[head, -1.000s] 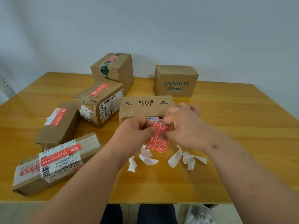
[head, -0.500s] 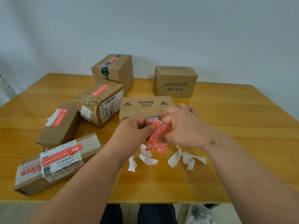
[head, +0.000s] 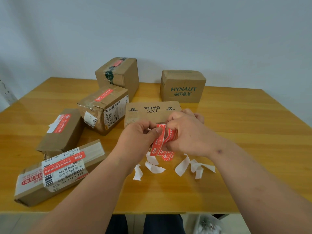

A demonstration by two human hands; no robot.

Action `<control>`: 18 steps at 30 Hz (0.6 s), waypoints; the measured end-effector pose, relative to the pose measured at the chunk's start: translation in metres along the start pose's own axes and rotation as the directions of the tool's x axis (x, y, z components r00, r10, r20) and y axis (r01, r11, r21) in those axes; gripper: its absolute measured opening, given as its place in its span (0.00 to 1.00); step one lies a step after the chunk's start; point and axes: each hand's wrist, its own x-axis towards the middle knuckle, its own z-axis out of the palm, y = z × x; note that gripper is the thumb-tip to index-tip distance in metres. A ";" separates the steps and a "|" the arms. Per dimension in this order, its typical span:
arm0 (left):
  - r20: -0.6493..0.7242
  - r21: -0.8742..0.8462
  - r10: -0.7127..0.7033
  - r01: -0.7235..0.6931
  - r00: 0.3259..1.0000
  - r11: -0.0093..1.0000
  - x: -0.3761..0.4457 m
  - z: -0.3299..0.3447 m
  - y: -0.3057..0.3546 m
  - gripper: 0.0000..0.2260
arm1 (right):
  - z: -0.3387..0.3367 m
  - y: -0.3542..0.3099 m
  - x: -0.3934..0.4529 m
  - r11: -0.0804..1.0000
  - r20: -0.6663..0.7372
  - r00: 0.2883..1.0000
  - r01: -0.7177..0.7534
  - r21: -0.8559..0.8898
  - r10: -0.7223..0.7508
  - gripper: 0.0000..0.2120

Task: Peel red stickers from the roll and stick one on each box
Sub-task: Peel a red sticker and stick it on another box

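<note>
Both forearms reach in from the near edge and meet above the middle of the wooden table [head: 236, 115]. The left hand [head: 136, 139] pinches the upper end of a red sticker [head: 157, 141] between thumb and curled fingers; the sticker's long axis runs steeply, top tilted right, lower end hanging toward the white backing scraps [head: 181, 166]. The right hand [head: 187, 132] grips the sticker roll [head: 171, 135], just in front of the INS BAHA box [head: 152, 110]
</note>
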 end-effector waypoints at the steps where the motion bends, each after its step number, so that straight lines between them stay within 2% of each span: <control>1: -0.009 0.013 0.007 -0.007 1.000 1.000 -0.001 0.001 0.000 0.06 | 0.001 0.000 0.001 1.000 0.015 1.000 -0.005 -0.028 0.006 0.12; 5: -0.020 0.025 0.042 -0.042 0.999 0.999 -0.003 0.000 0.003 0.06 | 0.004 0.002 0.003 0.998 0.009 1.000 -0.006 -0.064 0.007 0.10; 10: 0.079 0.090 0.052 -0.059 0.996 0.994 -0.005 -0.006 0.004 0.05 | 0.005 0.003 0.002 0.998 -0.034 0.999 0.009 -0.060 -0.011 0.07; 13: 0.034 0.063 0.037 -0.039 0.999 0.997 -0.003 -0.007 0.002 0.00 | 0.006 0.004 0.002 0.998 -0.042 0.999 0.030 -0.062 -0.033 0.10; 18: -0.022 0.041 0.014 -0.013 1.000 0.999 0.000 -0.006 0.000 0.04 | 0.006 0.004 -0.002 0.996 -0.069 0.995 0.072 -0.048 -0.075 0.07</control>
